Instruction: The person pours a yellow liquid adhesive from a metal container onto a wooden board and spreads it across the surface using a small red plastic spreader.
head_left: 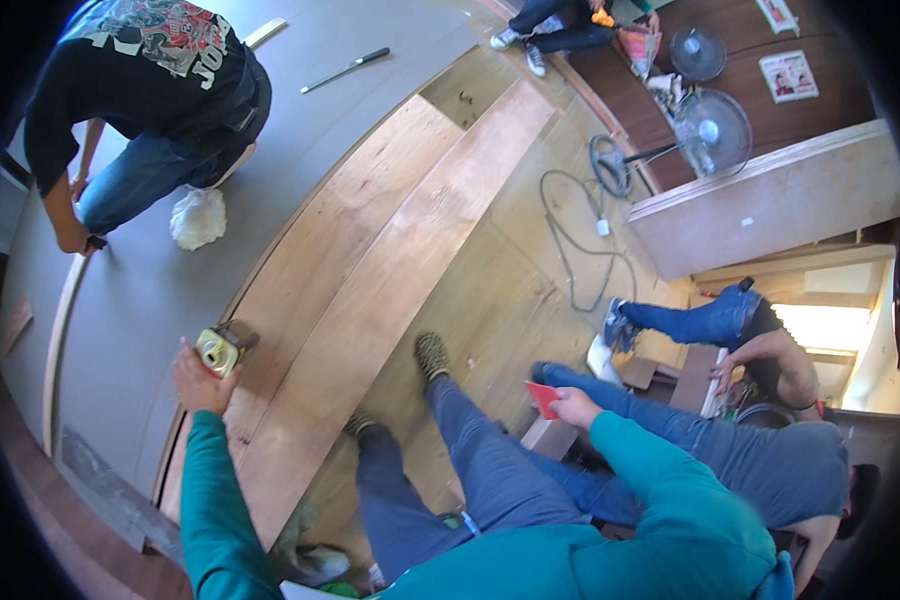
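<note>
Teal long-sleeved top [530, 562] fills bottom centre; centre-left, the left hand [200, 385] wraps a boxy yellow tool [216, 350] beside pale-brown wooden planks [355, 265], probably best kept level; right of centre, the right hand [576, 408] pinches a flat red sheet [542, 398].

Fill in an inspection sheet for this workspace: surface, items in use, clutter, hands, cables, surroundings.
Surface: long wooden boards beside a grey surface.
Items in use: yellow-green tool; small red sheet.
Clutter: black-handled tool and white bundle on the grey surface.
Hands: left hand grips the yellow-green tool; right hand holds the red sheet.
Cables: one cable looped on the floor, near a standing fan.
Surroundings: person in black shirt at upper left; other people at right and top.
</note>
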Demonstrator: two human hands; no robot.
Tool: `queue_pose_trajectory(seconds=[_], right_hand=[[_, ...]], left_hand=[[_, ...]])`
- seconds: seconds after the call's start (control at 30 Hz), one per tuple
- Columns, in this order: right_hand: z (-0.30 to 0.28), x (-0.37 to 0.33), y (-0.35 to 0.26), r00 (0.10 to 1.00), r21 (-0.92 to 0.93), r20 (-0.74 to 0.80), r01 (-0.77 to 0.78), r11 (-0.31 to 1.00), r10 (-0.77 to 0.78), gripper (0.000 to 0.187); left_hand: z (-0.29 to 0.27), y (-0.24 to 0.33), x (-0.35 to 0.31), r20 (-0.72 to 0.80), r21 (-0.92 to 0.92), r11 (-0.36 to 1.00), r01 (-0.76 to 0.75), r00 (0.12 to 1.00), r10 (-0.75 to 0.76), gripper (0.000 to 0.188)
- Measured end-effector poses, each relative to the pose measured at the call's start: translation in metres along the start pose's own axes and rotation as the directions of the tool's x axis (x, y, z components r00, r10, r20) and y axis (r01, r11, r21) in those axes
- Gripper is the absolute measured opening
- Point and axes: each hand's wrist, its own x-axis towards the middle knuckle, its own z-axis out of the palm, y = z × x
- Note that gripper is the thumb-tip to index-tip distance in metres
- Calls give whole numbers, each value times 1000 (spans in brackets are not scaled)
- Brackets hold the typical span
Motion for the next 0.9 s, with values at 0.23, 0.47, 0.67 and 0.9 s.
queue_pose_trajectory(seconds=[0.23, 0.47, 0.67, 0.9], right_hand=[[19, -86, 5, 993, -53, 1, -118, 992, 118, 30], [20, -85, 27, 992, 66, 23, -125, 990, 124, 31], [-2, -87, 2, 996, 19, -44, -75, 997, 76, 31], [-20, -84, 27, 986, 169, -70, -137, 976, 150, 24]], left_hand=[[-27, 8, -13, 138, 13, 989, 144, 980, -145, 116], [-42, 12, 5, 400, 113, 983, 143, 899, -177, 113], [-56, 33, -23, 341, 63, 940, 336, 878, -336, 108], [-138, 43, -132, 321, -190, 810, 554, 815, -482, 99]])
